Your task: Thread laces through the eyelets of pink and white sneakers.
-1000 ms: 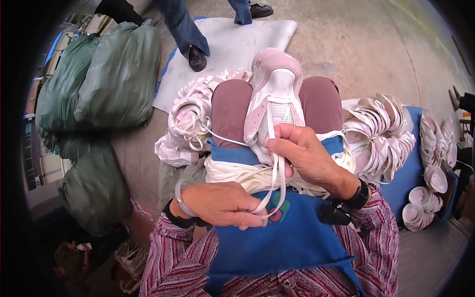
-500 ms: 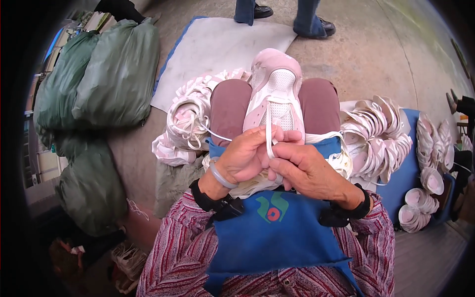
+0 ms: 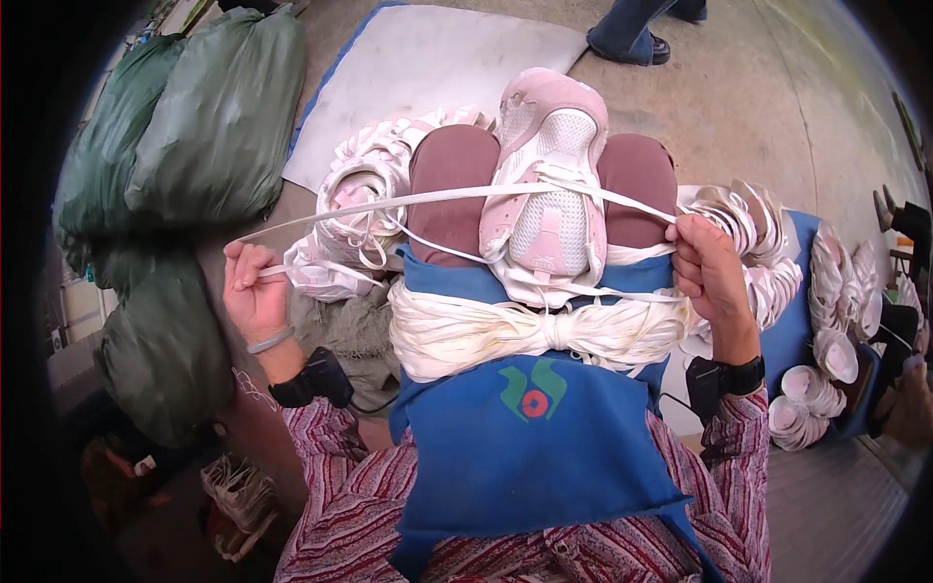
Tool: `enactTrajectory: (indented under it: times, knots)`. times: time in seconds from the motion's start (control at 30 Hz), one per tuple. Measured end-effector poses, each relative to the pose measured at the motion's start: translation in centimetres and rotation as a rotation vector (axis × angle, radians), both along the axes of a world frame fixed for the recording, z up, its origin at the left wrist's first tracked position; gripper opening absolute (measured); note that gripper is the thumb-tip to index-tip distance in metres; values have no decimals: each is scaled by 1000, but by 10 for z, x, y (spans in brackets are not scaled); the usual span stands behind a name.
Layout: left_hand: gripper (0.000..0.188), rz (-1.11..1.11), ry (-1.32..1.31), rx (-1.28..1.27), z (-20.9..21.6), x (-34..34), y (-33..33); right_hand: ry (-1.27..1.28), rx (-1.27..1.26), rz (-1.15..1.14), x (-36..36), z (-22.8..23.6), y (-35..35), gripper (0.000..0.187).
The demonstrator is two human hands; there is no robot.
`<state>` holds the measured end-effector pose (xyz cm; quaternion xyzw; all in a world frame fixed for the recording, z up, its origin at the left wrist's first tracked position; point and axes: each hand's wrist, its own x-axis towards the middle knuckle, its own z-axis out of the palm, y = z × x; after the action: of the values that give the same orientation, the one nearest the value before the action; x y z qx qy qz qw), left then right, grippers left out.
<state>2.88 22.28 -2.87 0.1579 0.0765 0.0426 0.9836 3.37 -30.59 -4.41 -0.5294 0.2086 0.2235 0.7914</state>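
A pink and white shoe upper (image 3: pixel 552 126) lies between my knees, toe pointing away from me. One white shoelace (image 3: pixel 428 197) runs through its eyelets near the toe and is stretched out to both sides. Out at the left, my left hand (image 3: pixel 257 296) is closed on one end of the lace. My right hand (image 3: pixel 714 267) grips the other end beside my right knee. Across my lap, over the blue apron (image 3: pixel 535 457), rests a tied bundle of white shoelaces (image 3: pixel 466 335), nearer to me than the shoe upper.
Laced shoe uppers (image 3: pixel 364 185) are piled beside my left knee. More uppers (image 3: pixel 739 223) stand in rows to the right, some on a blue mat (image 3: pixel 805 262). Large green sacks (image 3: pixel 214 117) fill the left. A pale sheet (image 3: pixel 437 68) covers floor ahead, and a person's legs (image 3: pixel 632 34) stand beyond it.
My hands were together over the upper's near end; now they are far apart, drawing the lace out sideways. The lap bundle has come into full view. The person's legs beyond have shifted right.
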Motion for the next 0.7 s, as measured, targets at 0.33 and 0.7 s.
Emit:
enactTrajectory:
  times: [0.33,0.7]
  knots:
    - [25,682,244,336,-3,-44,203,-134,-247,-273,28,-23,-38,13]
    - [45,137,-18,983,47,17,16,-618,-877,84,12,21,-1,10]
